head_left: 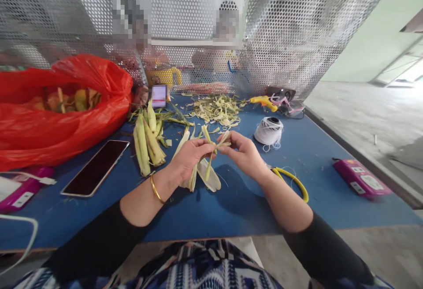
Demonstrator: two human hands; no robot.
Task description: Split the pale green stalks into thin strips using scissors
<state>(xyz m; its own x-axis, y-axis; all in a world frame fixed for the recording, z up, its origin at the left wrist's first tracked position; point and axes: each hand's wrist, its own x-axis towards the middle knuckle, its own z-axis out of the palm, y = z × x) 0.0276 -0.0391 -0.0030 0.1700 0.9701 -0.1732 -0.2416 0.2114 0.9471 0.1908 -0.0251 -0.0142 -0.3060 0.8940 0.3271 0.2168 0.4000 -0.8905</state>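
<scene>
Between both hands, over the middle of the blue table, are pale green corn husk strips [208, 134]. My left hand [193, 153] is closed, thumb and fingers pinching the strips where they cross. From the right, my right hand [243, 150] pinches the ends of a folded husk strip [224, 140]. Wider pale husk leaves [210, 177] lie or hang just below the hands. A bundle of whole corn husks [145, 143] rests left of my left hand. To the right stands a spool of white thread [269, 131], and yellow-handled pliers or snips [294, 179] lie partly behind my right forearm.
A red plastic bag [66, 135] fills the left side, beside a dark phone [97, 168] and a purple power strip [24, 190]. Husk scraps [218, 109] are piled at the back near a yellow glue gun [263, 102]. Another purple power strip [361, 178] sits right. A perforated metal screen [198, 11] stands behind.
</scene>
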